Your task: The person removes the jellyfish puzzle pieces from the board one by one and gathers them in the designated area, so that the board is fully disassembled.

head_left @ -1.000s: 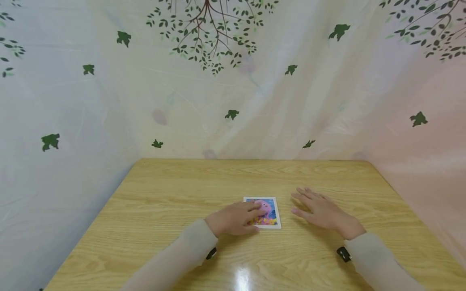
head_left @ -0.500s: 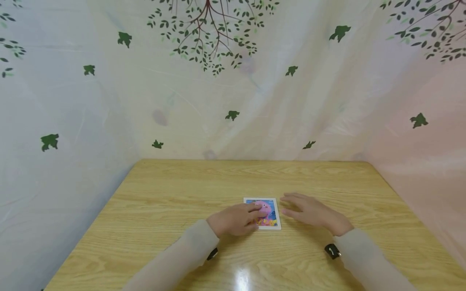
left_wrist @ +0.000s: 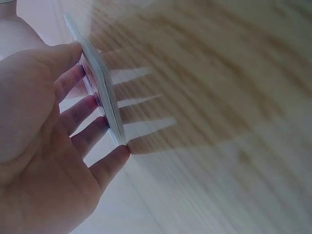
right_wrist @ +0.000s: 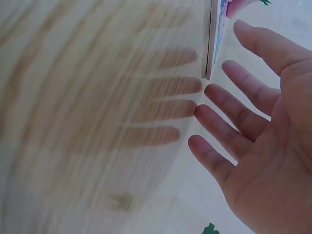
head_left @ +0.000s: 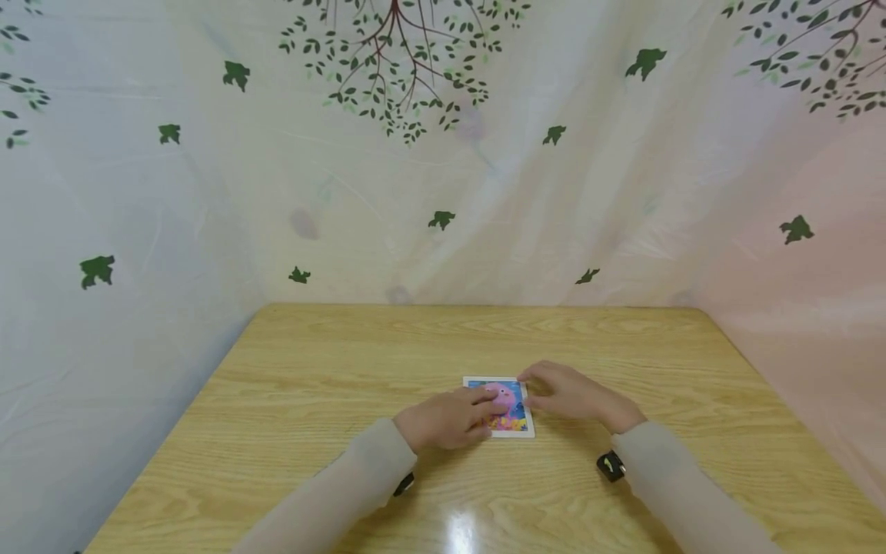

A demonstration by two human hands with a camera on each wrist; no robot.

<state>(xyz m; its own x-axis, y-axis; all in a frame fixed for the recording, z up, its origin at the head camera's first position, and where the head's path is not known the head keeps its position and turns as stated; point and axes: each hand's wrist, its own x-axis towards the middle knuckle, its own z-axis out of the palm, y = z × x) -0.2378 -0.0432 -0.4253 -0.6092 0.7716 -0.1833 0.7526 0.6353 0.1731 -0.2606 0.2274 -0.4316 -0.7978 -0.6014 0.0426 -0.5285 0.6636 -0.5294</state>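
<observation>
A square, flat picture board (head_left: 515, 422) with a white border lies on the table, showing a pink creature over blue and yellow. My left hand (head_left: 448, 418) rests on its left part, fingers stretched across the picture. In the left wrist view the board (left_wrist: 108, 100) shows edge-on as thin stacked layers, with the thumb and fingertips of the left hand (left_wrist: 53, 131) on its face and near edge. My right hand (head_left: 574, 396) is at the board's right edge, fingers extended. Seen from the right wrist, the fingertips (right_wrist: 210, 90) are right by the board's corner and low over the tabletop.
The wood-grain table (head_left: 332, 346) extends around the board on all sides. Behind and beside it hangs a pale curtain (head_left: 388, 231) printed with branches and green leaf shapes. Dark wrist devices (head_left: 611, 466) sit below both sleeves.
My right hand has moved left, from apart from the board to its right edge. The left hand and the board have stayed in place.
</observation>
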